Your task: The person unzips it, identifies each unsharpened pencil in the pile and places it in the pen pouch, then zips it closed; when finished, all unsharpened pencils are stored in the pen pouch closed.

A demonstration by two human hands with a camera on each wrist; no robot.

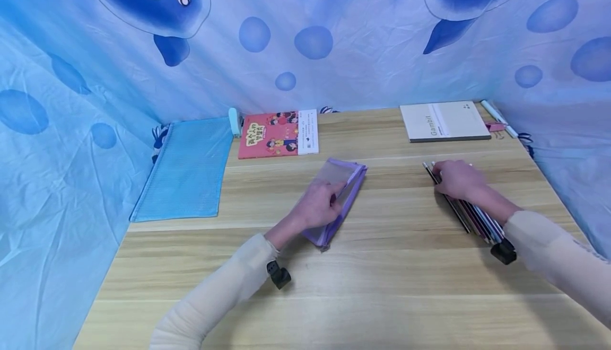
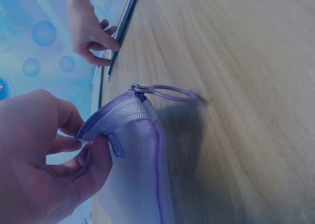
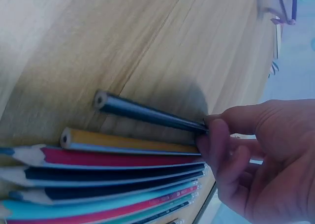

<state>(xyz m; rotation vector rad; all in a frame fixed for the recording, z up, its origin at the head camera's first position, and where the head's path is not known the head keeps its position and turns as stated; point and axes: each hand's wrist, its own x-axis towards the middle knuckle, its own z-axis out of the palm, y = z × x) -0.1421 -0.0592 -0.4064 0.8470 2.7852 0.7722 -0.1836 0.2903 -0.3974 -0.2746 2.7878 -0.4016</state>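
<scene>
A purple-edged mesh zipper pouch (image 1: 340, 168) lies on the table before my left hand (image 1: 317, 207). In the left wrist view, that thumb and fingers pinch the pouch's open zipper edge (image 2: 115, 111), and a ring pull (image 2: 170, 92) hangs from its corner. My right hand (image 1: 458, 180) is over a row of pencils at the table's right. Its thumb and finger pinch the end of a dark unsharpened pencil (image 3: 147, 112), set apart from the others in the right wrist view. Beside it lie a yellow pencil (image 3: 128, 141), a red one (image 3: 118, 156) and several more.
A blue mesh folder (image 1: 186, 169) lies at the left, with a light-blue stapler-like item (image 1: 234, 122) and a red book (image 1: 267, 138) near it. At the back right are a pale notebook (image 1: 444, 119), a light-blue pen (image 1: 496, 116) and a pink clip (image 1: 496, 127). A blue curtain (image 1: 363, 74) borders the table.
</scene>
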